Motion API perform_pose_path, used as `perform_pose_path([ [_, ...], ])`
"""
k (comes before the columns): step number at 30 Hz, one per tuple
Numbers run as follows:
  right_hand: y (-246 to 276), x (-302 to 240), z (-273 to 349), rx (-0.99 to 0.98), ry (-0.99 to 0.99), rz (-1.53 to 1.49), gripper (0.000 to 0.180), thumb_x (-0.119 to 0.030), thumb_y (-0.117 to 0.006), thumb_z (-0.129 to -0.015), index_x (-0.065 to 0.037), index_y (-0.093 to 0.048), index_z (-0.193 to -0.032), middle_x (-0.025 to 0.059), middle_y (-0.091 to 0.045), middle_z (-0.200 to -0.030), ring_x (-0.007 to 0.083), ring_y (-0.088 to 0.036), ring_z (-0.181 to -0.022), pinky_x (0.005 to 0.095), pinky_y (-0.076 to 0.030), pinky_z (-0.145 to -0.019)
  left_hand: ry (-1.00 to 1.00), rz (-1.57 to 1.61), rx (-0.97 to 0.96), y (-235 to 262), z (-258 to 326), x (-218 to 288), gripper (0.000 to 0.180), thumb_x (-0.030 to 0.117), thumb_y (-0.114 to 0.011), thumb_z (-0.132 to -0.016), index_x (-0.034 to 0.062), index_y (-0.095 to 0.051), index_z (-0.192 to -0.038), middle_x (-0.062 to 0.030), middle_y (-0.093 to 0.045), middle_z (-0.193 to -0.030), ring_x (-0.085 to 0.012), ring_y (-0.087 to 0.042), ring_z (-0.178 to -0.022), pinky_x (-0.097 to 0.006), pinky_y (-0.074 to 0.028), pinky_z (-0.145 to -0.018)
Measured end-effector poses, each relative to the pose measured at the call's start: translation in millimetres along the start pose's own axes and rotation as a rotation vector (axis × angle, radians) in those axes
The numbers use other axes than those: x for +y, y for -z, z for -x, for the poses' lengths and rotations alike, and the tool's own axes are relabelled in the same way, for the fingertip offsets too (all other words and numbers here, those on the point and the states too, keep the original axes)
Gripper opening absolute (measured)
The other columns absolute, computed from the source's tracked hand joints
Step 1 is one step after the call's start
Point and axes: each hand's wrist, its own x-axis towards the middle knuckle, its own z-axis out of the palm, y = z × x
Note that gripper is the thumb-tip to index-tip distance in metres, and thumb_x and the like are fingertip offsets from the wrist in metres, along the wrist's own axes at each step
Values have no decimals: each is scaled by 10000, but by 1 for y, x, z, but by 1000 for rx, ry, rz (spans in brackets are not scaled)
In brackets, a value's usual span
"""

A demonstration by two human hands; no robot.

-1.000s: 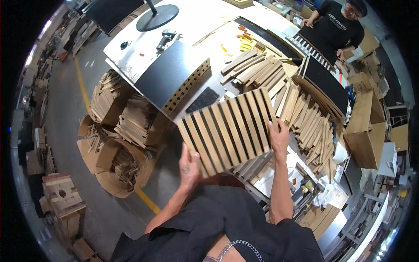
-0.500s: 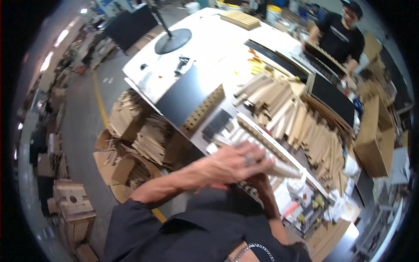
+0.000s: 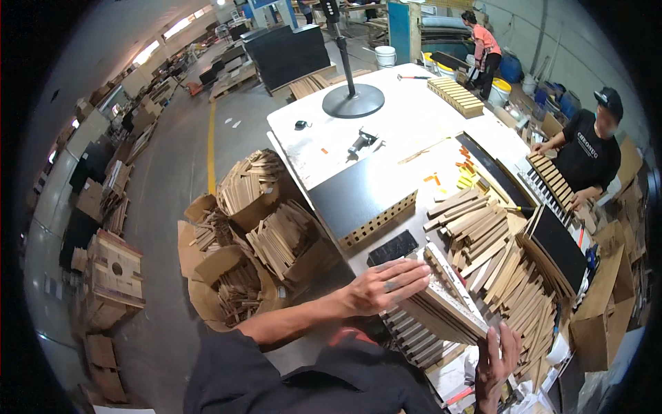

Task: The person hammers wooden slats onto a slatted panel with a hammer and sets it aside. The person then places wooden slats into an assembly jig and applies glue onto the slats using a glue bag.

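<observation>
My straight-fingered left hand (image 3: 387, 287) is beside the slatted wooden panel (image 3: 447, 319) at ten o'clock, my right hand (image 3: 498, 353) at four; contact partly hidden, I can't tell their grip.

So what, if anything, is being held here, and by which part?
A brown, flat, slatted wooden panel, apparently by opposite ends: the left hand at its left end, the right hand at its right end.
</observation>
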Motion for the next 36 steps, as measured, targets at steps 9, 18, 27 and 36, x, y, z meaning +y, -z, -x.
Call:
perform_pose_path([
  [9,-17,17,17,108,-73,-169,508,32,-733,-748,-8,-560,-1224,224,-572,-1271,392,-572,-1142,447,-465,-954,117,70,189,-7,6,-13,321,-16,-698,-794,-26,-623,-1107,-169,-645,-1151,-264,-662,-1031,-330,-560,-890],
  [18,-37,-17,-123,-397,-41,-177,437,-182,-792,-712,-4,-523,-1006,213,-577,-764,418,-563,-717,473,-461,-681,1706,1068,587,-196,194,47,241,244,-560,-977,7,-600,-999,-33,-622,-845,-99,-580,-680,-257,-511,-610],
  [27,-3,-4,-159,-672,22,-316,288,-74,-657,-698,1,-525,-943,175,-553,-666,359,-590,-637,413,-465,-619,2070,1469,513,-200,150,46,348,442,-540,-966,111,-550,-1076,-17,-606,-901,-136,-588,-769,-312,-523,-721],
  [36,69,140,-109,185,-850,-653,522,-84,-666,-897,22,-458,-1363,62,-643,-995,116,-613,-898,247,-504,-781,963,1137,568,-39,-19,31,558,138,-464,-1007,-15,-233,-1492,-158,-411,-1477,-195,-401,-1329,-279,-288,-1100],
])
